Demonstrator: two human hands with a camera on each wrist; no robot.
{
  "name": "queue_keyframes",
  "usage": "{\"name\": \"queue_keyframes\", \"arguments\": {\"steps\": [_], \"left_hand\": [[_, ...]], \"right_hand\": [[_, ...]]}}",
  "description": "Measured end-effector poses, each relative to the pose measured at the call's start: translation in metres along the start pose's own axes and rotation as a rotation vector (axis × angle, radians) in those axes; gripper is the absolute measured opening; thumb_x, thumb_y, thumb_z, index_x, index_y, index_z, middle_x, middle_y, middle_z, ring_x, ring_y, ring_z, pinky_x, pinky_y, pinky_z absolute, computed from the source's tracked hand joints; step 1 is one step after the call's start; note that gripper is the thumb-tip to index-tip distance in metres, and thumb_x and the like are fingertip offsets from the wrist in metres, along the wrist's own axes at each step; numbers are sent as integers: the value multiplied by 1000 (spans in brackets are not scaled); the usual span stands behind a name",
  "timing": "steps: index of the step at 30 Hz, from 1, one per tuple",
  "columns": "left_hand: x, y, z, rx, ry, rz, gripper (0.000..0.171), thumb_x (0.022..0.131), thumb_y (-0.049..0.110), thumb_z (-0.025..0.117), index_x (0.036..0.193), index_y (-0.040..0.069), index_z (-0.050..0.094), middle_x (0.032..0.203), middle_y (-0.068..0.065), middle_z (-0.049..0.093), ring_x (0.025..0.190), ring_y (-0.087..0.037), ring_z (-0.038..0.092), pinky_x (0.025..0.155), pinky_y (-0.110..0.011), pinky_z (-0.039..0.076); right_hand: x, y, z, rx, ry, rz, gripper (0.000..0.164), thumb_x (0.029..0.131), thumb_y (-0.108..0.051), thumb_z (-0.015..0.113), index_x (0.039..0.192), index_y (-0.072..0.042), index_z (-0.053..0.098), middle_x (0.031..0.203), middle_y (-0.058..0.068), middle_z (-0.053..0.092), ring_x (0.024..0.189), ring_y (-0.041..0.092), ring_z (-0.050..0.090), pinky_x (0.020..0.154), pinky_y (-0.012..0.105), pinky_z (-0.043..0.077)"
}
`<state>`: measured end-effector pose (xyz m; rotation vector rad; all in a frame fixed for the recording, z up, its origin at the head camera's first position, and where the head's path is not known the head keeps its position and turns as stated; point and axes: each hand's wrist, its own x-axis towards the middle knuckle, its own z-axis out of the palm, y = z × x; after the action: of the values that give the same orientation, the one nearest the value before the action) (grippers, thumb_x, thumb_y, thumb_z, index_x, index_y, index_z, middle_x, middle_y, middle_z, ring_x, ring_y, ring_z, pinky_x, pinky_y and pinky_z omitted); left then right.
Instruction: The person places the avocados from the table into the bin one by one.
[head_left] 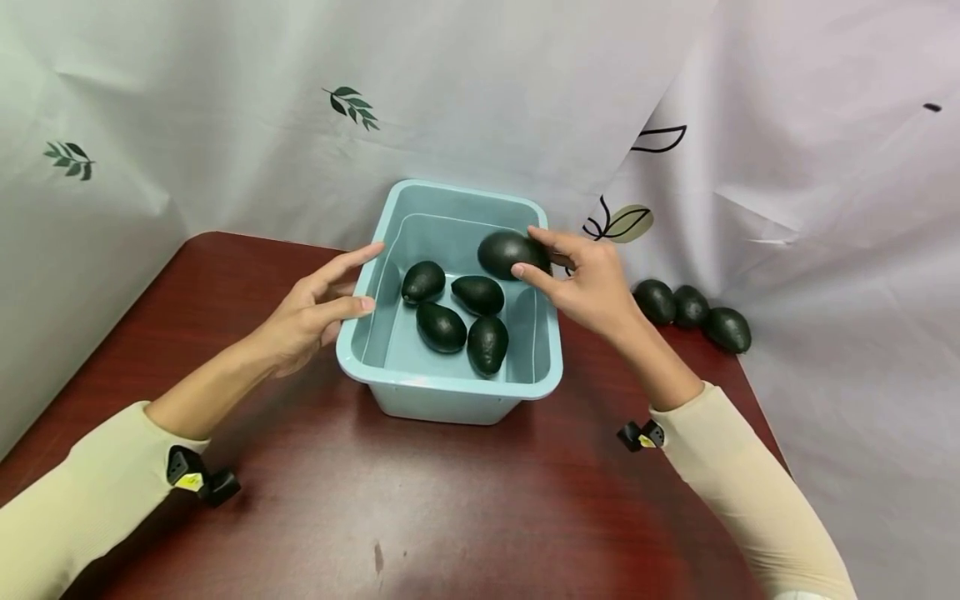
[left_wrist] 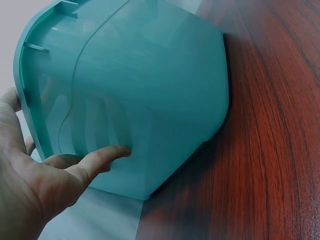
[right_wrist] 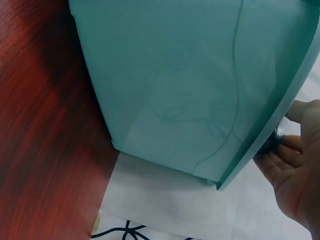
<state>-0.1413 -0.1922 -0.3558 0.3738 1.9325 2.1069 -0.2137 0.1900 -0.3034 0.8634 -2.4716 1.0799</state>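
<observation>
In the head view a light blue plastic bin [head_left: 435,403] stands on the table with several dark green avocados [head_left: 441,327] in its bottom. My left hand [head_left: 311,312] holds the bin's left rim. Its thumb and index finger reach over the edge, and other fingers lie against the outer wall [left_wrist: 150,90] in the left wrist view. Over the bin's far right corner, my right hand [head_left: 588,279] grips another avocado [head_left: 504,254] between thumb and fingers. The right wrist view shows this hand [right_wrist: 295,165] beyond the rim, with the avocado mostly hidden.
Three more avocados [head_left: 690,307] lie in a row near the table's right edge. A white cloth [head_left: 480,100] with leaf prints hangs behind and at the sides of the reddish-brown table [head_left: 420,517].
</observation>
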Motion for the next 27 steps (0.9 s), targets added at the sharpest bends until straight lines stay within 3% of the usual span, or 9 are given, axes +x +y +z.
{"name": "queue_keyframes", "arguments": {"steps": [7,16,23,27], "left_hand": [[1,0,0,-16,3,3,75,111,8,64,177,31,38,150,-7,67,122,-20,79,98,-41,69],[3,-1,1,-43,-1,0,76,111,5,63,177,30,38,148,-6,69,119,-18,79,96,-41,69],[2,-1,1,-37,-4,-11,76,111,6,63,177,31,37,146,-6,70,118,-19,80,95,-40,70],[1,-1,1,-29,-8,-9,76,111,6,63,177,32,37,144,-7,71,117,-20,81,94,-40,70]], "right_hand": [[-2,3,-5,47,-25,91,52,97,-23,92,144,-7,77,138,14,81,124,31,82,106,40,65],[-9,12,-9,40,55,66,41,97,-15,90,135,-5,82,127,15,85,117,37,84,103,47,66],[-14,22,-13,76,73,96,39,98,-12,88,134,2,80,126,18,84,117,35,84,98,19,63],[-18,27,-15,79,76,128,39,99,-13,87,135,1,80,129,17,84,118,37,83,97,12,60]]}}
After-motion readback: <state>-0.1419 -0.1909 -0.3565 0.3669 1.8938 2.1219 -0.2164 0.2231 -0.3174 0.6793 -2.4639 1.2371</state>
